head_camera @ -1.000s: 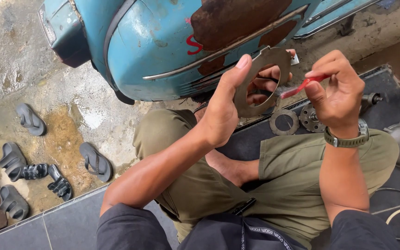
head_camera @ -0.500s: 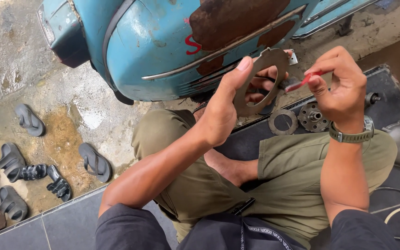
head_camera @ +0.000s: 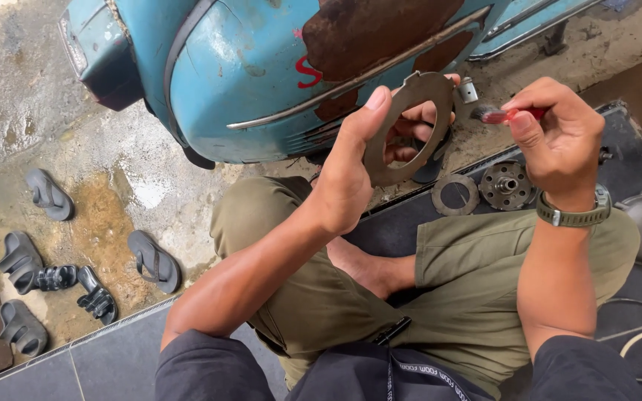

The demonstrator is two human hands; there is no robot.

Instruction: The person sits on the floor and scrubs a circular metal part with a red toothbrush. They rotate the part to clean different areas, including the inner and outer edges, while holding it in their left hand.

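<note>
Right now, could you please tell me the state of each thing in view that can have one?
Metal ring plate: held upright in left hand.
Red-handled brush: pinched in right hand, bristles apart from plate.
Flat ring: lying on black mat.
Hub part: resting beside flat ring.
Blue scooter body: rusted patch.

Dark grey short sleeves [head_camera: 209,367] on both arms, olive-green shorts [head_camera: 455,297] w/ a black clip at the pocket. Olive-strap watch [head_camera: 574,215] on right wrist. Bare foot [head_camera: 369,267] tucked in, forearms bare, no gloves.
</note>
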